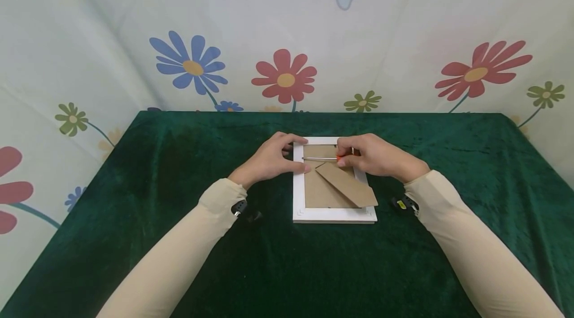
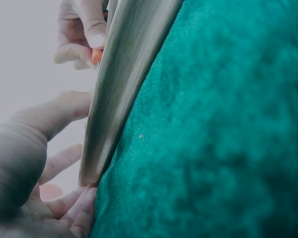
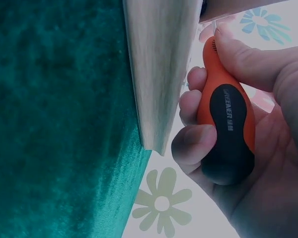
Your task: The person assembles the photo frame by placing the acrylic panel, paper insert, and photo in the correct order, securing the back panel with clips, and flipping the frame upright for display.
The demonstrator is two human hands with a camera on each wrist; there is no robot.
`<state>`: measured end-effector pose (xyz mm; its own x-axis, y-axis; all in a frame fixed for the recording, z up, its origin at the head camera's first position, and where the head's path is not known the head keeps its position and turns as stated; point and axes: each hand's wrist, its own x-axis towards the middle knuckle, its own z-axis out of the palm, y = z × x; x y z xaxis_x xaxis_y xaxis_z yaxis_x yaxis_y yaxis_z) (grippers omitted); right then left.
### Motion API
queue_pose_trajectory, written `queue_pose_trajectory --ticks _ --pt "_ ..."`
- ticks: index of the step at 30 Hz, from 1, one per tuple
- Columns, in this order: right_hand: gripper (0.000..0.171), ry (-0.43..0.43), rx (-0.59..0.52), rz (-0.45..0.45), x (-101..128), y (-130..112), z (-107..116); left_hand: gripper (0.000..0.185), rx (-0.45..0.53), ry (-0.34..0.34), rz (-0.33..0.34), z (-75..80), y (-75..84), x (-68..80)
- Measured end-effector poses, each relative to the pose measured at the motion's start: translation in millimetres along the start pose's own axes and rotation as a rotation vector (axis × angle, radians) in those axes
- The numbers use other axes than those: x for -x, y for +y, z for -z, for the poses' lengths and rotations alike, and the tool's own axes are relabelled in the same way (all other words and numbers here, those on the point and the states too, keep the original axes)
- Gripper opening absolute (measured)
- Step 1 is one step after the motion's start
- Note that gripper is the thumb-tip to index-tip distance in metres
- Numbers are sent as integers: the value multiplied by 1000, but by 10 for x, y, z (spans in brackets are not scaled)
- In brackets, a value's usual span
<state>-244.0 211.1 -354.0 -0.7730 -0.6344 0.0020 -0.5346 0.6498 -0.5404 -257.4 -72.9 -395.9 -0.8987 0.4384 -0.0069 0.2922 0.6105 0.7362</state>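
Observation:
A white picture frame point(image 1: 332, 216) lies face down, its brown backing board point(image 1: 316, 193) upward. The brown stand flap point(image 1: 347, 186) slants across the board, its lower end over the frame's near right corner. My left hand point(image 1: 273, 156) holds the frame's far left part, thumb on the upper face and fingers about the corner. In my right hand point(image 1: 376, 156) is a screwdriver point(image 3: 228, 124) with an orange and black handle, gripped in curled fingers with the thumb along its neck. Its thin metal shaft point(image 1: 320, 158) lies low across the board, the tip at the frame's left inner edge.
Dark green velvet cloth point(image 1: 269, 268) covers the table around the frame. Behind it hangs a pale backdrop point(image 1: 394, 24) printed with flowers and a butterfly. Dark straps with small devices point(image 1: 239, 207) sit at both wrists.

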Motion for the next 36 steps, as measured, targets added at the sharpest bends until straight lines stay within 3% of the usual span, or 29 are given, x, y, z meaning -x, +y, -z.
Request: queue_pose_trajectory --ticks 20,28,36 --pt "10 -6 28 -8 -22 -14 5 71 2 -4 3 4 13 12" --pt "4 20 -51 -49 29 27 -40 72 0 -5 2 2 -5 17" --pt "12 63 -138 -87 53 103 -51 72 0 -8 0 4 14 7"
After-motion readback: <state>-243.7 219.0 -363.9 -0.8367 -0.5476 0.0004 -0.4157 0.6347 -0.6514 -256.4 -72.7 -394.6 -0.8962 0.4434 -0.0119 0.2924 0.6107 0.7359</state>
